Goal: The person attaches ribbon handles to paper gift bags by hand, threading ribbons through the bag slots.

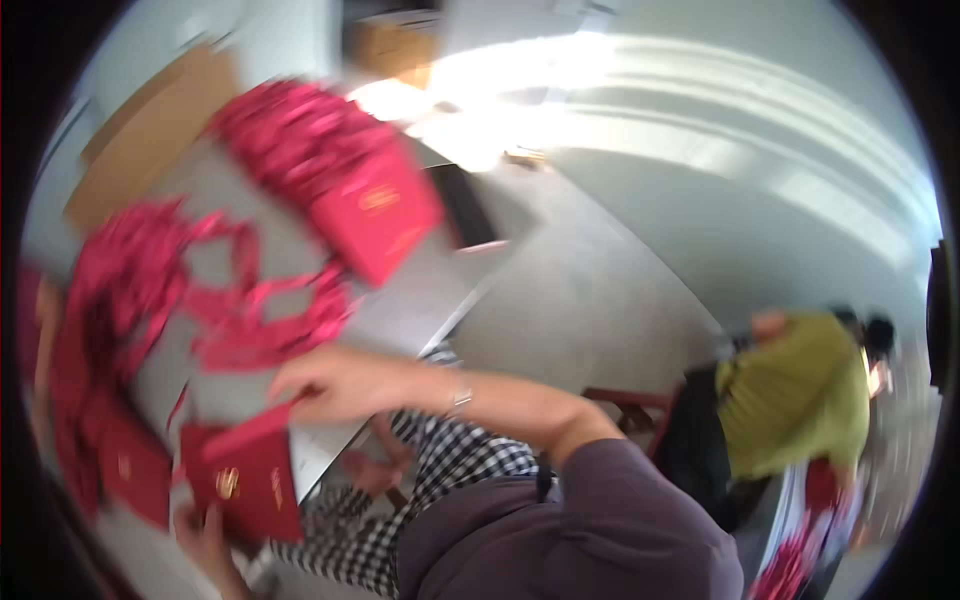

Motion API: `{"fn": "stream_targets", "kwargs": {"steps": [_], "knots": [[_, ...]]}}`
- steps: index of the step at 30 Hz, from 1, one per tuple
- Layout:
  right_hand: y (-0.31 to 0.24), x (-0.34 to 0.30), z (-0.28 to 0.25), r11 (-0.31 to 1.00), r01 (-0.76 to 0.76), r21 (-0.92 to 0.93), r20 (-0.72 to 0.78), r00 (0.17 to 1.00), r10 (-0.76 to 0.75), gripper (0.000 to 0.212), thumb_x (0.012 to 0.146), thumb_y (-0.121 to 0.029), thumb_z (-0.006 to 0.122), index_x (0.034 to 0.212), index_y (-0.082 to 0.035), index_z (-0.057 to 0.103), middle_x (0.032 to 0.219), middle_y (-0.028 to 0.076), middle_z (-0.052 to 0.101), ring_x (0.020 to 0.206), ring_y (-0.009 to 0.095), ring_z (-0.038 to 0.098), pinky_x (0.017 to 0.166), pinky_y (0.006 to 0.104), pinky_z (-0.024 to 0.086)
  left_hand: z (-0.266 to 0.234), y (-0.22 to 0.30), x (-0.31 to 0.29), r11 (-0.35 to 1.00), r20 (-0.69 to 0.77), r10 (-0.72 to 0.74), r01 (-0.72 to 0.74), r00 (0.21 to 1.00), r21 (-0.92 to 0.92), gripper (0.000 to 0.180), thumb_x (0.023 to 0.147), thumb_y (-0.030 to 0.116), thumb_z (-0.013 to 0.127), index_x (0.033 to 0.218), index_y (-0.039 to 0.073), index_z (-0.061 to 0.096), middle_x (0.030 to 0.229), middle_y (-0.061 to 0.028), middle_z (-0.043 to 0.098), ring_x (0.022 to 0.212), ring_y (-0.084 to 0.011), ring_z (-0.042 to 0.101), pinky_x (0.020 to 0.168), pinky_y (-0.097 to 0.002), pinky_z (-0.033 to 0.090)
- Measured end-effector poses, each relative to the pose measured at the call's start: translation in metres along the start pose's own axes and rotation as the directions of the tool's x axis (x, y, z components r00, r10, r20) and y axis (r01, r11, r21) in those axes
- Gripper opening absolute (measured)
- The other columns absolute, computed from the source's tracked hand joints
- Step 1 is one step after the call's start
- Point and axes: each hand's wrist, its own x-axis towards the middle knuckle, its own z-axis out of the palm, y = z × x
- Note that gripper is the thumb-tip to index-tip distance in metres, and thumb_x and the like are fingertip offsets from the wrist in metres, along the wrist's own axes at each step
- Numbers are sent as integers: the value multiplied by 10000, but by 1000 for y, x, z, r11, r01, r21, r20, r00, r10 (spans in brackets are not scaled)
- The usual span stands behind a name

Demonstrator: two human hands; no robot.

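A flat dark-red gift bag (262, 490) with a gold emblem lies at the near left edge of the table. My left hand (205, 535) grips its lower left side, the thumb resting on its face. Over the bag's upper part my right hand (325, 383) is closed, its fingers pinching a bright red ribbon (250, 430) that slants down to the left. Motion blur hides where the ribbon joins the bag. Beside my left hand lie more dark-red bags (135, 465), overlapping one another.
Loose red ribbons (270, 320) spread across the grey table (400, 315). A pile of red bags with bunched ribbons (375, 205) sits farther back, next to a dark phone-like slab (465, 205). Cardboard (150, 135) stands behind. At right, a person in a yellow-green top (795, 395) bends over red items.
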Motion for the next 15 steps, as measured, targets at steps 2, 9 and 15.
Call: {"fn": "stream_targets", "kwargs": {"steps": [2,9,15], "knots": [[11,-6,10,960,44,275,-106,994,-16,229,805,-102,710,1013,-12,678,869,87,683,787,133,648,688,297,522,-1,-18,26,959,22,130,-131,991,252,311,795,120,725,1053,-16,615,949,-82,636,816,-170,557,762,-289,477],[31,-6,38,796,51,603,-156,986,55,374,658,65,745,1022,18,676,872,41,682,800,97,617,700,287,515,48,8,54,691,89,685,-606,723,-395,320,849,166,701,1086,-43,647,1005,-155,670,865,-246,601,803,-355,496],[69,6,44,920,175,349,-213,972,-104,537,653,45,701,1181,60,605,943,125,686,849,192,660,748,333,541,56,101,-17,678,-77,660,-637,747,-367,351,854,231,709,1051,-59,681,962,-183,688,831,-286,615,769,-389,507]]}}
